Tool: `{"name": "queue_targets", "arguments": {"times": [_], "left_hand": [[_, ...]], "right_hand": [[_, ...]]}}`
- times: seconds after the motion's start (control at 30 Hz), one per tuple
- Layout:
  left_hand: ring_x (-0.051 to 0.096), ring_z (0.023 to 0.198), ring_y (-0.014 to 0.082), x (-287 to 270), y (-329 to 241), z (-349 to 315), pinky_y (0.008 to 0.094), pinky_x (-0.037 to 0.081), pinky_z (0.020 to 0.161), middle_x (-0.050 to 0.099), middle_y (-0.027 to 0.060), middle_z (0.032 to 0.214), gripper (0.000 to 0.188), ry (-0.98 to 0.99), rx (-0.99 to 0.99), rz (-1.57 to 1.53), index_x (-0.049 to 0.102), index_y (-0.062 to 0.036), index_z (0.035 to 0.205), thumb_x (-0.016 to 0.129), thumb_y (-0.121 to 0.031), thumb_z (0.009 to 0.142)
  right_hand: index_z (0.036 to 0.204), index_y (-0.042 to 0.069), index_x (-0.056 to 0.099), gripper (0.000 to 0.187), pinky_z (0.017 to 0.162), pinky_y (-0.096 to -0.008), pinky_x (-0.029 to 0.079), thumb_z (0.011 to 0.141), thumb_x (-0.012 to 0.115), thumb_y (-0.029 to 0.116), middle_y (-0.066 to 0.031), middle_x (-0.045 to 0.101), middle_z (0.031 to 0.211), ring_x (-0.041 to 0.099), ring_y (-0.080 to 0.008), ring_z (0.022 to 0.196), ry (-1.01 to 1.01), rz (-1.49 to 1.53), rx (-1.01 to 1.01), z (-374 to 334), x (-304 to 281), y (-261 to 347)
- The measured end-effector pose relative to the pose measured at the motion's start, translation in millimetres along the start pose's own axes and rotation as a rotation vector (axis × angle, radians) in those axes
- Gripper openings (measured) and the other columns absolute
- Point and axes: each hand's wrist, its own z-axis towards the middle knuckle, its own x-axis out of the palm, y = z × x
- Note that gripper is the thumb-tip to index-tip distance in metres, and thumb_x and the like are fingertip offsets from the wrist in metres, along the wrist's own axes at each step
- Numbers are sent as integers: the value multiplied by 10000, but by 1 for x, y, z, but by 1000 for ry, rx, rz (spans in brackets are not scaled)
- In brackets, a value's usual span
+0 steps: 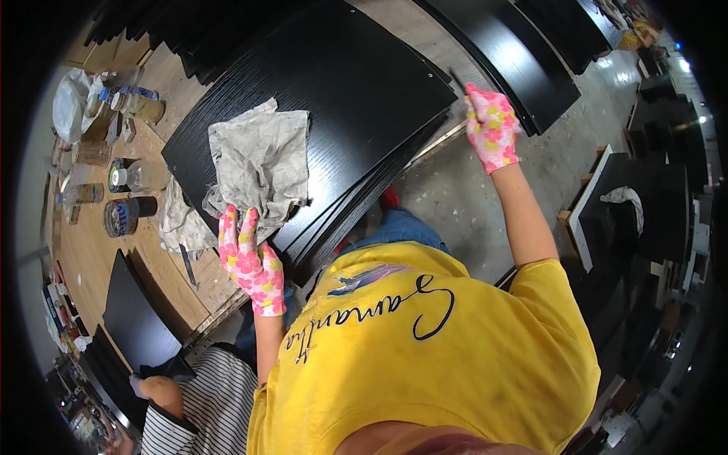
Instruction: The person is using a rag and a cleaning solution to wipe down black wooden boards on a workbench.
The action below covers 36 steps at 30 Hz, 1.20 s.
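The left hand (pixel 252 265), in a pink flowered glove, pinches a crumpled grey rag (pixel 262 163) lying on the top black panel (pixel 341 83) of a stack on the wooden table (pixel 91 258). The right hand (pixel 493 129) is closed around a thin dark tool (pixel 458 80) at the panel's far edge. The rag looks soft and light, easily bunched anywhere; the panel seems stiff, heavy and smooth, best gripped by its edges.

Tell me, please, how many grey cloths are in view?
2: one cloth spread on the black panel under the left hand, another crumpled cloth on the wooden bench beside it. Others may be hidden.
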Motion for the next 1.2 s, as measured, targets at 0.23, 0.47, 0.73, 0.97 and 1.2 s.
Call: {"name": "queue_targets", "arguments": {"times": [0.23, 0.47, 0.73, 0.97, 1.2], "left_hand": [[423, 1302, 322, 0, -7, 1, 419, 304, 1083, 514, 133, 1363, 569, -8, -38, -23, 634, -80, 1202, 508, 90, 674], [422, 1304, 315, 2, 3, 0, 419, 289, 1091, 518, 151, 1361, 428, -27, -65, -94, 628, -38, 1197, 494, -6, 792], [426, 1300, 319, -3, -1, 0, 420, 291, 1091, 519, 151, 1359, 440, -38, -35, -104, 628, -43, 1199, 491, 4, 784], [439, 1288, 324, -4, 2, 0, 423, 322, 1070, 534, 135, 1337, 562, -57, -64, -100, 652, -80, 1179, 518, 72, 655], [454, 1283, 320, 2, 5, -2, 413, 320, 1079, 533, 149, 1340, 505, -147, -130, -311, 643, -67, 1189, 509, 56, 718]], "right_hand": [[1033, 14, 612, 280, 653, -421, 467, 775, 569, 115, -107, 598, 785, 579, -294, 793, 201, -180, -177, -9, 0, 32], [940, 65, 654, 177, 673, -369, 490, 846, 564, 184, -65, 611, 782, 588, -249, 755, 327, 258, -334, -34, -20, 132], [1007, 92, 672, 193, 792, -392, 515, 863, 598, 199, -136, 664, 922, 630, -321, 905, 234, 78, 112, -5, 9, -5], [997, 93, 663, 181, 689, -421, 495, 848, 591, 166, -105, 615, 805, 604, -305, 810, 86, -69, 25, -11, -14, 28], [942, 48, 595, 192, 576, -390, 463, 786, 568, 157, -94, 569, 735, 567, -254, 686, 278, -64, -312, -33, -28, 117]]}}
